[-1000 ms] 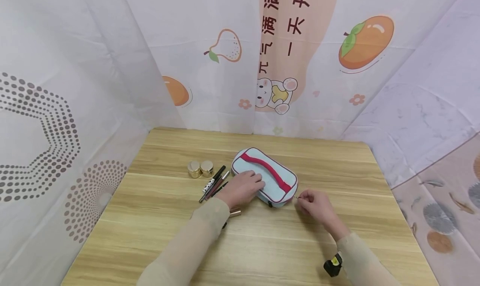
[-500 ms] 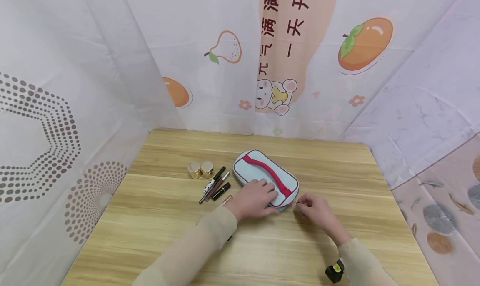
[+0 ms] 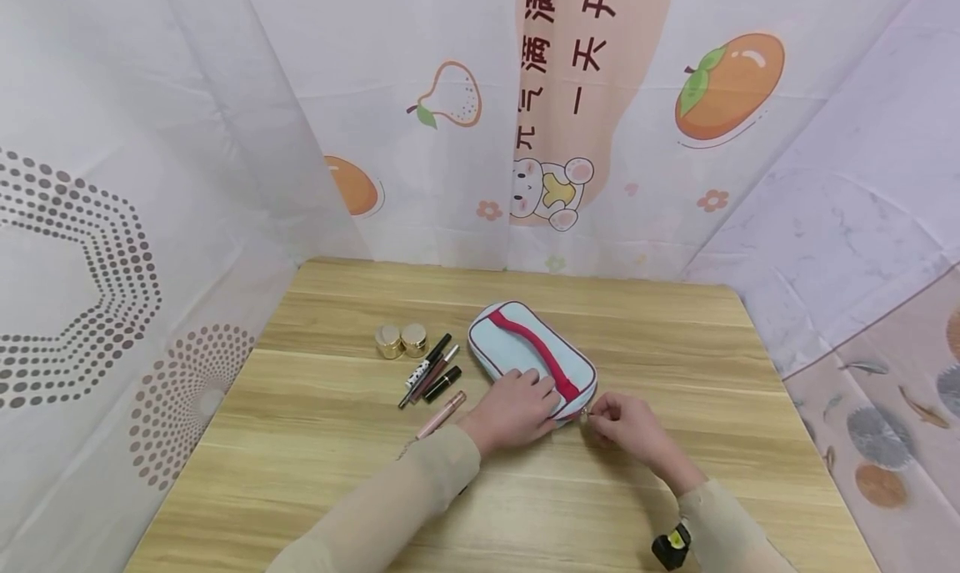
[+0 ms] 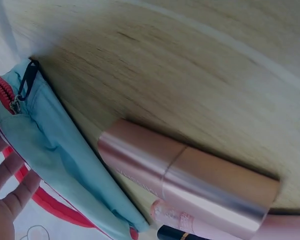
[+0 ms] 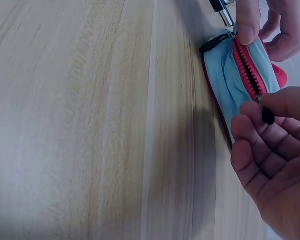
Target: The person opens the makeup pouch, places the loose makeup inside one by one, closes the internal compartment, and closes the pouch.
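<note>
Blue pouch (image 3: 506,346) lies gripped at six o'clock by fingers (image 4: 23,194) of the left hand (image 3: 513,410); at four-thirty, the right hand (image 3: 632,429) pinches the zipper pull (image 5: 268,116).

Left grip (image 3: 517,408) holding, right grip (image 3: 628,429) pinching

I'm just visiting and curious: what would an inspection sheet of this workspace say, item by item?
Surface: light wood-grain tabletop, loose items gathered left of the pouch and nearer the person.
Job's things: light-blue fabric pouch with red handle; red zipper with small black pull.
Clutter: two round gold jars, side by side; slim pens; black gold-banded tube; pink tube; shiny rose-gold cylinder.
Grippers: bare hands; left hand holds the pouch, right hand pinches the pull.
Cables: nothing seen.
Surroundings: white fruit-printed cloth hanging behind.
</note>
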The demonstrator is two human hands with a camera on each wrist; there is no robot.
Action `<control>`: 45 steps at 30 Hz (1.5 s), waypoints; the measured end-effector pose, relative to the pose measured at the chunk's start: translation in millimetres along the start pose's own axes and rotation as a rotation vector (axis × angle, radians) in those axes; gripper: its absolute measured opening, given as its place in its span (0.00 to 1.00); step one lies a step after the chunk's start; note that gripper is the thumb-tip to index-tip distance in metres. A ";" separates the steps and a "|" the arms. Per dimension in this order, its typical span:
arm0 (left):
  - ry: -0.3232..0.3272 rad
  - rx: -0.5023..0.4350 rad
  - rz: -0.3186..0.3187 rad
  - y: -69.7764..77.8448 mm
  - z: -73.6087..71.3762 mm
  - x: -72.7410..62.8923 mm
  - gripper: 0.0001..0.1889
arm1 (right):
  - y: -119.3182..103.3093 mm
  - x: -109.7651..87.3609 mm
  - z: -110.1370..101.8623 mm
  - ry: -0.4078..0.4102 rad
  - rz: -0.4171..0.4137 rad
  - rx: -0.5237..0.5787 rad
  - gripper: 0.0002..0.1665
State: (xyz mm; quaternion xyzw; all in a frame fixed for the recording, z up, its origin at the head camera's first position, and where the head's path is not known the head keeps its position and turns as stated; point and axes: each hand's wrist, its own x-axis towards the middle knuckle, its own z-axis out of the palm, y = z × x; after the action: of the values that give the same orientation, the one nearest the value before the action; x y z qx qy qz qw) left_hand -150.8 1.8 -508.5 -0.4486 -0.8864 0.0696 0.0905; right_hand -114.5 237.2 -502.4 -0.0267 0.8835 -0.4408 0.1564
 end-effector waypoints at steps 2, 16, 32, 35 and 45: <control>0.012 -0.005 0.015 -0.6 1.3 -1.4 0.17 | 0.7 -0.7 -0.9 -0.016 -0.015 -0.004 0.05; 0.047 0.031 0.123 -8.4 -5.5 -16.0 0.11 | 7.7 1.7 0.9 -0.080 -0.063 0.032 0.05; 0.066 -0.010 0.161 -21.0 -2.8 -30.7 0.11 | 3.5 0.0 -2.5 -0.060 -0.024 0.030 0.06; 0.063 -0.028 0.159 -24.2 -1.5 -33.0 0.11 | 4.6 0.0 -2.6 -0.045 -0.016 0.032 0.06; 0.074 -0.057 0.169 -34.4 -2.3 -38.7 0.10 | 9.6 2.8 -4.2 0.004 0.012 0.004 0.05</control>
State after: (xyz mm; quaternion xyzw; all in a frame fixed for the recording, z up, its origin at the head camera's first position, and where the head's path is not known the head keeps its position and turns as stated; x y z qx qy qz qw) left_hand -154.7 -49.6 -503.0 -0.5265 -0.8431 0.0349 0.1041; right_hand -117.6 245.8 -508.3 -0.0202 0.8830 -0.4418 0.1573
